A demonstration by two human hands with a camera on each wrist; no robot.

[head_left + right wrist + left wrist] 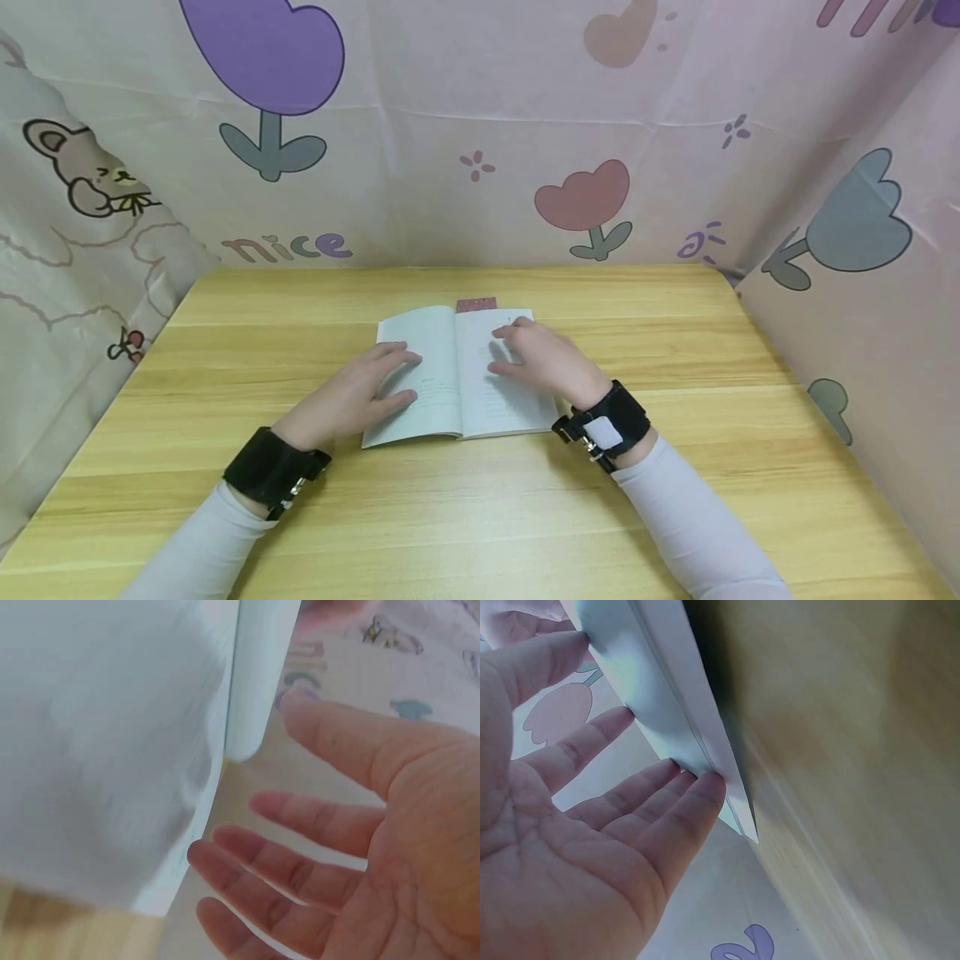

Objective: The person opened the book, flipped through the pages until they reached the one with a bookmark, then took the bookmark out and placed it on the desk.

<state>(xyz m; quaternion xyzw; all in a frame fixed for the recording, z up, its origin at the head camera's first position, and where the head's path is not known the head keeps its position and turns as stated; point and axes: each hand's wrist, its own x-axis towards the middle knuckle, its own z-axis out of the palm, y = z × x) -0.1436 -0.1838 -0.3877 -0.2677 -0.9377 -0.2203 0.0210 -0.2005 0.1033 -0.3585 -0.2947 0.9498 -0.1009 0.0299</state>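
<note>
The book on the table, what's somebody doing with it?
A person has both hands at an open book lying on the wooden table. The left hand touches the left page, with its fingers spread. The right hand is over the right page, fingers spread too, but I can't tell if it touches. A dark pink strip sticks out past the book's far edge.

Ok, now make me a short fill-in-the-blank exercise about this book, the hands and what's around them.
1. Rather than closed, the book lies ____ on the table.
2. In the head view, the right hand is over the book's ____ page.
3. The wristband on the left hand's arm is ____ in colour.
4. The word printed on the backdrop reads "____".

Missing words: open; right; black; nice.
</note>
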